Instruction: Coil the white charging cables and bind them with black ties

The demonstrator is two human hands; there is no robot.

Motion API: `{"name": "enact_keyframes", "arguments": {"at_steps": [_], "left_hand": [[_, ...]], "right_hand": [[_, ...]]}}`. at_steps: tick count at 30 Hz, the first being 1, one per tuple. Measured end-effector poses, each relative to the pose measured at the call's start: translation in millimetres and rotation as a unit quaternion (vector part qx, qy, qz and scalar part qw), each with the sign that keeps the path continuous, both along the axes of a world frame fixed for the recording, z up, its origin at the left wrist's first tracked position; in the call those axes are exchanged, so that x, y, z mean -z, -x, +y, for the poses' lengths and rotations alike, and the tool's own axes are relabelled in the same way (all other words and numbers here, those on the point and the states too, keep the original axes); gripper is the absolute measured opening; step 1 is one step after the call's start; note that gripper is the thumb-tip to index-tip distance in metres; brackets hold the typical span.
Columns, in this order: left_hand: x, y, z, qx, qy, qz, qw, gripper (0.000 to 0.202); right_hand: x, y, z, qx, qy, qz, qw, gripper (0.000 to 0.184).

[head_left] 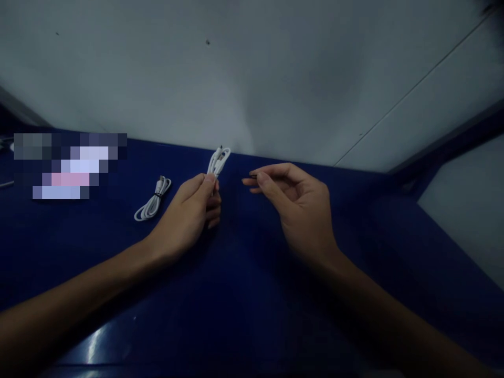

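Observation:
My left hand (189, 202) is closed around a folded white charging cable (219, 159), whose loops and plug end stick up past the thumb. A bit of dark tie shows across the cable near my fingertips. To the right and apart from it, my right hand (303, 205) pinches a thin dark tie (253, 177) between thumb and index finger, with its other fingers loosely curled. Left of my left hand, a second coiled white cable (148, 206) lies on the blue table, bound at its middle with a black tie.
The blue table surface (220, 304) runs back to a pale grey wall (236, 79). At the left, a pixelated patch (74, 168) hides what lies there. Part of a white cord (6, 184) shows at the left edge. A light panel (468, 199) stands at the right.

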State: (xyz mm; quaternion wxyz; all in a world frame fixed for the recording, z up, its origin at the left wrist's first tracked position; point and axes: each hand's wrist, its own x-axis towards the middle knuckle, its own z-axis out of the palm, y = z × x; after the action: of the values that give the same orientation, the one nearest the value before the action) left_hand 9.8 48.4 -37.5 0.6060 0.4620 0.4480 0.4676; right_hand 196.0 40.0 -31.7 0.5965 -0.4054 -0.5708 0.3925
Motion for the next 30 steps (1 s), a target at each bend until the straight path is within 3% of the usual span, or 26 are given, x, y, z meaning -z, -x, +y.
{"name": "enact_keyframes", "arguments": {"at_steps": [8,13,21,30], "left_hand": [[-4.1,-9,-21,0.081,-0.029,0.045,0.995,0.038],[-7.5,-9,-25,0.103,-0.028,0.034,0.994,0.038],[-5.1,-9,-21,0.12,-0.008,0.044,0.992,0.038],[-0.9,-10,-19,0.102,-0.057,0.088,0.989,0.047]], "right_hand": [[3.8,5,-1,-0.055,0.06,0.05,0.995,0.001],[6.3,5,-3,-0.061,0.057,0.06,0.995,0.005],[15.2,9,-8,0.009,-0.05,-0.025,0.998,0.009],[19.0,10,-4,0.067,-0.136,-0.123,0.981,0.011]]}}
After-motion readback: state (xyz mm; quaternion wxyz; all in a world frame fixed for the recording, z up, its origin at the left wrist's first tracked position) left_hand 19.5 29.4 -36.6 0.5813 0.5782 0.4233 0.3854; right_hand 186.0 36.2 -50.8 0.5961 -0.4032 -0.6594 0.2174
